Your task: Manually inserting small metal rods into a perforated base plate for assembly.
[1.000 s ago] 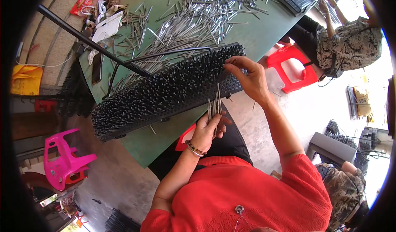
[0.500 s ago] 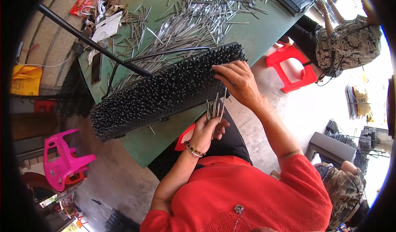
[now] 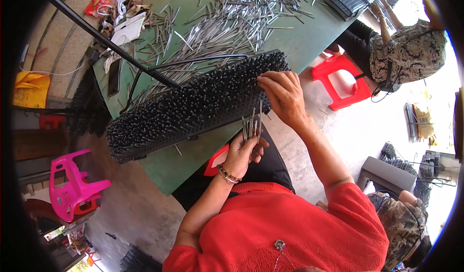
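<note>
A long black bristled block (image 3: pixel 183 110), like a wide brush head with a black rod frame, lies slantwise across the near edge of the green table. Below its right part, my left hand (image 3: pixel 241 152) is closed around a small bundle of thin metal strips (image 3: pixel 252 126), which point up toward the block. My right hand (image 3: pixel 284 94) rests over the right end of the bristles. Its thumb and fingers are pinched together there; whatever is between the fingertips is too small or hidden to make out.
Many loose metal strips (image 3: pixel 217 35) cover the green table (image 3: pixel 295 37). A phone (image 3: pixel 114 77) lies at its left edge. On the floor are a pink stool (image 3: pixel 72 185) and a red stool (image 3: pixel 340 81). Another person (image 3: pixel 408 50) works at the far right, near a black rack (image 3: pixel 345 2).
My right hand has shifted slightly to the right along the bristles, still pinched. The block's long rod has swung a little to the right. My left hand stays almost in place with the strips.
</note>
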Available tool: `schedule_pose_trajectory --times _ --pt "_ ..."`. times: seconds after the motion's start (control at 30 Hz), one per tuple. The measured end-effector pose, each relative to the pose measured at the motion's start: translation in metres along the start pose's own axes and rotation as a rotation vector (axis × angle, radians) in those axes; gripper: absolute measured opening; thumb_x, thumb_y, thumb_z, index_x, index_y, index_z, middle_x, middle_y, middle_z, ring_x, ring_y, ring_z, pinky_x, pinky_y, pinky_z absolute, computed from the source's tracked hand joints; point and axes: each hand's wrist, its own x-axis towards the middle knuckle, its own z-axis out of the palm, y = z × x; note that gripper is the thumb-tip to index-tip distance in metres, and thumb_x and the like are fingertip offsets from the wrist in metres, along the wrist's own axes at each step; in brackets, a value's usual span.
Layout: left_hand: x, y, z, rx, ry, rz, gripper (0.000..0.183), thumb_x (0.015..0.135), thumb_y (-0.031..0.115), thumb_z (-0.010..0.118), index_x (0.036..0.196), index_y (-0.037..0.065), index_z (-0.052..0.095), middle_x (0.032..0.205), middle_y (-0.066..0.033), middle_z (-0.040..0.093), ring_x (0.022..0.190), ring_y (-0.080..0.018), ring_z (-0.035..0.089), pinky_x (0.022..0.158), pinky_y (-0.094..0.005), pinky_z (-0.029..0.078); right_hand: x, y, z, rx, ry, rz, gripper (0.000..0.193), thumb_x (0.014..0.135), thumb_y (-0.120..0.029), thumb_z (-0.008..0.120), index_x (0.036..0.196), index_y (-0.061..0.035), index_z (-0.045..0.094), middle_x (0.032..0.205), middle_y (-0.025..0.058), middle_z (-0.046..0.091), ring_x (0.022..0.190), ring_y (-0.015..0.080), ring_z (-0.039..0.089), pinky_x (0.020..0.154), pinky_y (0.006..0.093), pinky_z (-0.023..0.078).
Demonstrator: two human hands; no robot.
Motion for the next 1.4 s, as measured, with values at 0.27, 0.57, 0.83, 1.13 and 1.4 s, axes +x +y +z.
schedule_pose_trajectory --times 0.27,0.57,0.83,1.13,1.4 --pt "0.002 0.001 0.005 0.006 0.037 0.003 0.025 0.095 0.021 0.050 0.114 0.005 0.052 0.085 -0.0068 0.061 0.065 -0.0084 0.053 0.050 -0.0200 0.042 -0.001 -0.009 -0.005 -0.028 0.004 0.001 0.024 0.076 -0.005 0.066 0.100 -0.0067 0.064 0.102 0.0060 0.062 0.088 0.0248 0.057 0.077 0.0354 0.044" --pt "-0.005 0.005 0.014 0.043 -0.108 0.120 0.024 0.096 0.022 0.049 0.114 0.006 0.050 0.087 -0.0071 0.061 0.060 -0.0065 0.050 0.045 -0.0185 0.038 -0.027 -0.029 -0.028 0.450 -0.432 0.740 0.029 0.083 -0.026 0.069 0.086 0.0032 0.066 0.073 0.0106 0.064 0.059 0.0135 0.058 0.054 0.0274 0.044" --pt "0.001 0.004 0.006 0.072 -0.117 0.010 0.026 0.097 0.022 0.047 0.116 0.004 0.050 0.094 -0.0092 0.064 0.062 -0.0050 0.051 0.046 -0.0185 0.038 -0.002 -0.008 -0.036 0.506 -0.042 0.666 0.018 0.087 -0.013 0.063 0.091 0.0048 0.061 0.075 0.0053 0.064 0.073 0.0075 0.058 0.064 0.0265 0.047" --pt "0.011 0.005 0.000 -0.089 -0.110 -0.048 0.030 0.097 0.018 0.044 0.122 0.004 0.049 0.102 -0.0118 0.063 0.072 -0.0099 0.055 0.059 -0.0230 0.045 0.005 0.013 -0.021 0.392 -0.007 0.413 0.012 0.084 -0.009 0.063 0.091 0.0008 0.061 0.077 0.0122 0.061 0.067 0.0221 0.059 0.062 0.0297 0.046" --pt "0.006 0.008 0.003 -0.125 -0.134 -0.070 0.028 0.097 0.015 0.043 0.120 0.003 0.049 0.103 -0.0135 0.063 0.085 -0.0160 0.063 0.075 -0.0306 0.054 0.000 0.016 -0.014 0.386 0.061 0.427 0.012 0.084 -0.009 0.064 0.091 0.0007 0.061 0.079 0.0122 0.063 0.069 0.0204 0.061 0.062 0.0295 0.047"
